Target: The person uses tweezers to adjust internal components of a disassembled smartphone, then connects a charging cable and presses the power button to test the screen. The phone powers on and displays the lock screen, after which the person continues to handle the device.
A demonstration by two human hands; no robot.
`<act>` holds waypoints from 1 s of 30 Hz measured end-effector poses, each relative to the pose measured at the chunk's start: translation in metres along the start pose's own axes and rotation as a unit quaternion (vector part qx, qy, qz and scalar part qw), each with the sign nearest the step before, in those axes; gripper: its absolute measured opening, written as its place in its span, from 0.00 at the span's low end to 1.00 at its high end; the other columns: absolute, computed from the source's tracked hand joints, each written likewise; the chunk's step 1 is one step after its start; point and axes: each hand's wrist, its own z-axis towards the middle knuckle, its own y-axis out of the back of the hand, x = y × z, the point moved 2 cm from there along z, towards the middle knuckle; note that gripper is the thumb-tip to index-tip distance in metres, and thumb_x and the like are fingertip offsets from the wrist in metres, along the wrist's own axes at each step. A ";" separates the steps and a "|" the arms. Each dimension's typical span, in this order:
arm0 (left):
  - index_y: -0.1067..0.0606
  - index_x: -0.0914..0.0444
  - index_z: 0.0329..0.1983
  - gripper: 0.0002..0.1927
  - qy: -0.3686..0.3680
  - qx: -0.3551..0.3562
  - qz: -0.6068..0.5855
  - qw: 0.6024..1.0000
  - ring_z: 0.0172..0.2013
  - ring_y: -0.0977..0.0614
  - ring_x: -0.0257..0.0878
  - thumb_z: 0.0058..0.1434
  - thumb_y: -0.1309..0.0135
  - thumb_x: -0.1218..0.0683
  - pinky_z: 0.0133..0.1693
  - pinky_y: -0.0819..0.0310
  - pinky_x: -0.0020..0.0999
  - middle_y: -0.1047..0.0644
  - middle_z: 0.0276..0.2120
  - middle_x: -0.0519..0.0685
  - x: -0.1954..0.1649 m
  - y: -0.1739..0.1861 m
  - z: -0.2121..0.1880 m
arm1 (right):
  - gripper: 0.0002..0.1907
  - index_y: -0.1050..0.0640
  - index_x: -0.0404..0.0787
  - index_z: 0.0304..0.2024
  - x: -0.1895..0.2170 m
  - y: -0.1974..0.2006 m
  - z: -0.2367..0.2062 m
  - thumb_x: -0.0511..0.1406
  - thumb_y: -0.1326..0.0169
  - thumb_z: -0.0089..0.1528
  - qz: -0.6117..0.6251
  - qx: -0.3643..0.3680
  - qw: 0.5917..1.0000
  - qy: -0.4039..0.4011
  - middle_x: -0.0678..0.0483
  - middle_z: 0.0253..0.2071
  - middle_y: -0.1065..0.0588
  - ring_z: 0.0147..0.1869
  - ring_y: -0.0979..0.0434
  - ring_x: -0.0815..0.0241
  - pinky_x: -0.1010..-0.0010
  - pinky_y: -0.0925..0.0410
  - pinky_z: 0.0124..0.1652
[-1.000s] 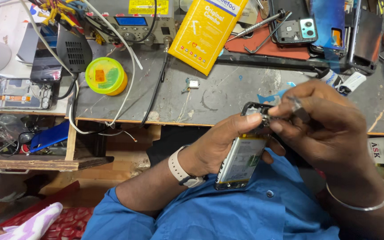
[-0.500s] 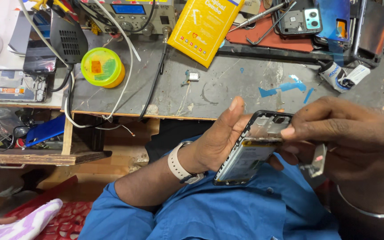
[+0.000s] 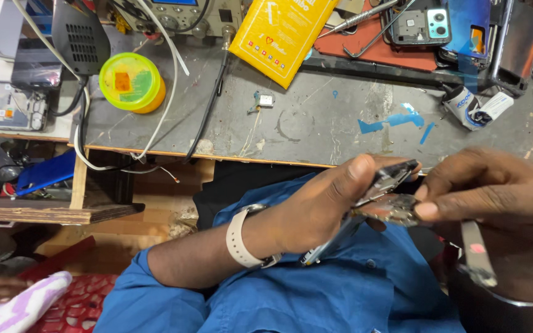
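A person in a blue shirt is sitting at a cluttered grey worktop (image 3: 316, 132), holding an opened phone (image 3: 365, 206) edge-on over the lap, just below the worktop's front edge. The left hand (image 3: 319, 213), a pale watch (image 3: 242, 237) on its wrist, is gripping the phone from the side, thumb pressing on its upper edge and fingers closing round it. The right hand (image 3: 495, 197), wearing a thin metal bangle (image 3: 525, 301), is pinching a small shiny part (image 3: 396, 209) at the phone's top end, its fingers together on that piece; a slim metal tool (image 3: 477, 253) is hanging from the same hand. Lying on the worktop are a yellow packet (image 3: 282, 31), a round yellow-green tub (image 3: 131, 82), a small loose component (image 3: 265, 100) and strips of blue tape (image 3: 396, 120)
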 end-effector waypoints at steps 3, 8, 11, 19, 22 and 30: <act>0.36 0.73 0.70 0.42 -0.071 -0.019 0.150 0.986 0.66 0.28 0.47 0.80 0.73 0.31 0.70 0.32 0.40 0.32 0.64 0.60 -0.019 -0.008 -0.007 | 0.13 0.16 0.38 0.38 0.003 0.004 -0.012 0.29 0.34 0.50 0.000 -0.019 1.000 -0.019 0.47 0.39 0.21 0.39 0.18 0.61 0.76 0.24 0.39; 0.39 0.72 0.71 0.38 -0.155 -0.004 0.254 0.955 0.66 0.31 0.44 0.84 0.77 0.34 0.69 0.36 0.34 0.33 0.65 0.59 -0.038 -0.019 -0.015 | 0.11 0.17 0.41 0.36 0.006 0.005 -0.005 0.31 0.34 0.51 0.008 0.024 0.995 0.095 0.49 0.38 0.21 0.41 0.14 0.62 0.72 0.23 0.43; 0.40 0.72 0.73 0.39 -0.130 0.004 0.213 0.968 0.65 0.30 0.45 0.81 0.75 0.34 0.65 0.27 0.36 0.35 0.67 0.60 -0.037 -0.021 -0.015 | 0.08 0.17 0.43 0.35 0.011 0.002 -0.008 0.32 0.35 0.52 -0.006 -0.007 0.998 0.055 0.51 0.38 0.21 0.41 0.15 0.62 0.72 0.19 0.45; 0.38 0.70 0.75 0.48 -0.013 0.041 0.039 0.998 0.52 0.23 0.46 0.76 0.78 0.27 0.55 0.23 0.40 0.26 0.56 0.59 -0.006 0.004 0.005 | 0.12 0.17 0.39 0.38 0.017 -0.017 0.000 0.28 0.35 0.52 -0.072 -0.121 0.990 -0.028 0.49 0.38 0.21 0.38 0.19 0.63 0.80 0.26 0.34; 0.40 0.68 0.77 0.50 0.048 0.050 -0.065 0.996 0.55 0.21 0.48 0.72 0.80 0.25 0.56 0.24 0.42 0.26 0.58 0.60 0.008 0.018 0.009 | 0.15 0.19 0.38 0.41 0.022 -0.023 0.013 0.25 0.35 0.51 -0.104 -0.139 0.985 -0.008 0.48 0.38 0.22 0.38 0.18 0.63 0.80 0.26 0.34; 0.40 0.72 0.74 0.51 0.071 0.074 -0.263 0.959 0.62 0.25 0.48 0.75 0.79 0.24 0.61 0.27 0.47 0.28 0.61 0.62 0.024 0.036 0.012 | 0.24 0.20 0.38 0.46 0.025 -0.024 0.035 0.17 0.47 0.50 -0.087 -0.101 0.991 0.017 0.49 0.39 0.23 0.38 0.18 0.63 0.78 0.25 0.38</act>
